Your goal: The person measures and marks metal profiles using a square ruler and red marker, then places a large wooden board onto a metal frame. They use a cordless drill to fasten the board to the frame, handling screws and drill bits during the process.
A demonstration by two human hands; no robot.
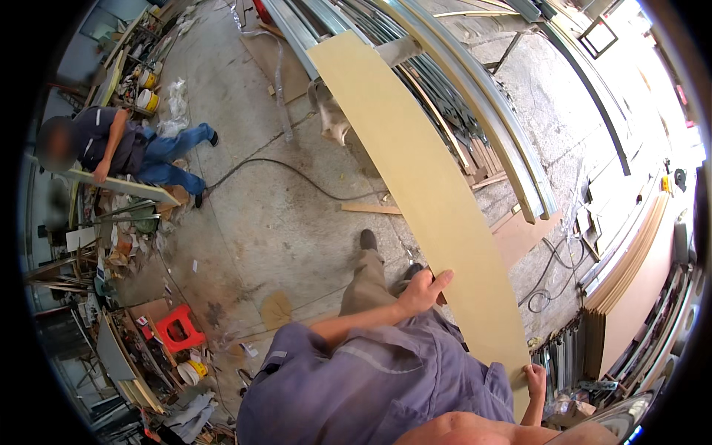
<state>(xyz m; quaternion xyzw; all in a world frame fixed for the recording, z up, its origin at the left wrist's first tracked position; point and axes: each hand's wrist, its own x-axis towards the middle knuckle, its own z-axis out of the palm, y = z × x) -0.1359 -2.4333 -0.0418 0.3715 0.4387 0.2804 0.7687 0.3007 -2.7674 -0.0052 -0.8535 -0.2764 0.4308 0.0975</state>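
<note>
A long, narrow tan board stretches from beside my body up toward the far metal stack. My left hand grips its left edge, thumb on the upper face and fingers hidden underneath. Closer to my body, my right hand is closed round the board's right edge. The far end of the board overlaps the metal lengths; whether it rests on them I cannot tell. A pale cloth hangs beside that end.
Long metal profiles lie raised at the far right. A black cable and a wood strip lie on the floor. At left, a co-worker holds a plank. A red plastic stool and stacked sheets flank me.
</note>
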